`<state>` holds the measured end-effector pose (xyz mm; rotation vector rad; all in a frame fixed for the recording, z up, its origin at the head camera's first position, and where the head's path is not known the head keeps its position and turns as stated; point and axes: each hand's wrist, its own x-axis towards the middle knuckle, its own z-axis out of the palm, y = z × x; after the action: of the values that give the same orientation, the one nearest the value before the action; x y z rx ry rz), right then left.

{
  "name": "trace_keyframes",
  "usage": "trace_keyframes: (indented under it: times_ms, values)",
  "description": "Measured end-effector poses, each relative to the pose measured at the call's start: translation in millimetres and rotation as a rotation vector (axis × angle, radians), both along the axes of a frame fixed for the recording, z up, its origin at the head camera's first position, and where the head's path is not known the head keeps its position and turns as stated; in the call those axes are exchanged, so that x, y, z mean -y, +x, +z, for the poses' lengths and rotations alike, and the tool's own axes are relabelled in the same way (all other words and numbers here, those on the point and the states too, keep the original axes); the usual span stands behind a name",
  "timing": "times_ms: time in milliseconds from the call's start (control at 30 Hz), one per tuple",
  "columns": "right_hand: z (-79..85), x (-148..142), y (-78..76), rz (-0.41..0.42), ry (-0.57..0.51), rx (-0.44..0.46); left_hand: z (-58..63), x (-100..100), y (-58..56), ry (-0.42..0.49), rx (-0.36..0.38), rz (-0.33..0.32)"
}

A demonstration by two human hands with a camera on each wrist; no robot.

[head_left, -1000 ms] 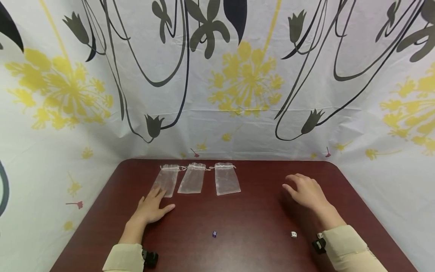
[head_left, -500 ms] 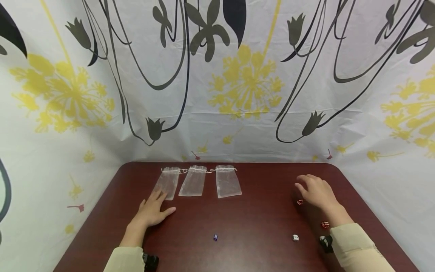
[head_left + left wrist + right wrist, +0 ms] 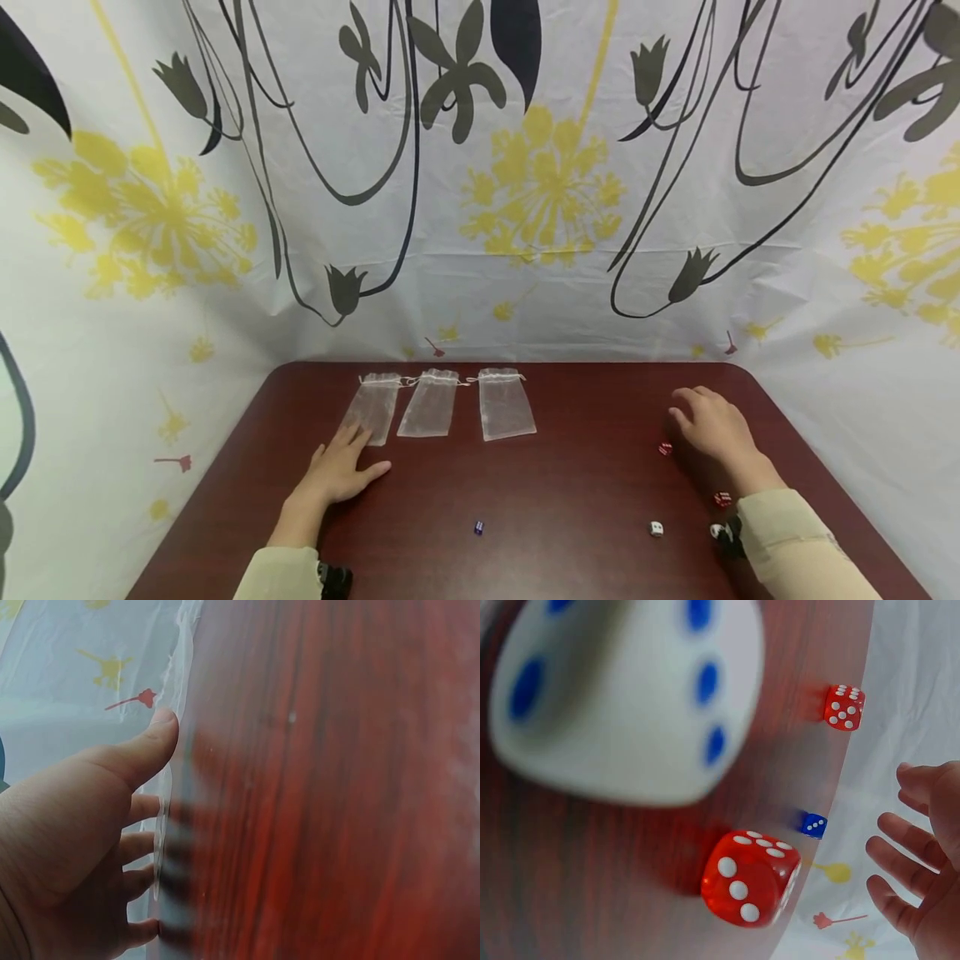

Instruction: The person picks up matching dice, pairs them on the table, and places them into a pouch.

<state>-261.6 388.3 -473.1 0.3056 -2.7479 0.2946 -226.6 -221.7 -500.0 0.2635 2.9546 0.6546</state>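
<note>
My left hand (image 3: 337, 471) lies spread, its fingertips on the lower edge of the leftmost sheer drawstring bag (image 3: 372, 406). Two more such bags, a middle bag (image 3: 430, 406) and a right bag (image 3: 506, 406), lie flat beside it. My right hand (image 3: 716, 425), fingers loosely bent and holding nothing, is over the right side of the table. Near it are a red die (image 3: 665, 448) and, by the forearm, another red die (image 3: 722, 498). In the right wrist view, a large white die (image 3: 630, 727) with blue pips fills the corner; a blue die (image 3: 814, 825) sits farther off.
On the dark red table (image 3: 555, 483) lie a small blue die (image 3: 479, 527) near the middle front and a white die (image 3: 656, 528) to its right. Another white die (image 3: 717, 531) shows beside the right wrist camera. A patterned cloth (image 3: 547, 317) hangs behind the table.
My right hand has shifted right, and two red dice that were out of sight beneath it now show. My left hand stays on the bag. The head view has tilted slightly.
</note>
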Motion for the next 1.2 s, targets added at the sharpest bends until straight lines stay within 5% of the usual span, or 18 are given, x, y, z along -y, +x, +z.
trace_keyframes:
  times_ms: [433,1200]
  values:
    - [1.5,-7,-12.0,0.018,0.038,0.098,1.2,-1,1.0,0.008,0.008,0.016]
    - [-9.7,-15,-9.0,0.020,0.009,0.199,-1.1,0,2.2,-0.006,-0.009,0.008]
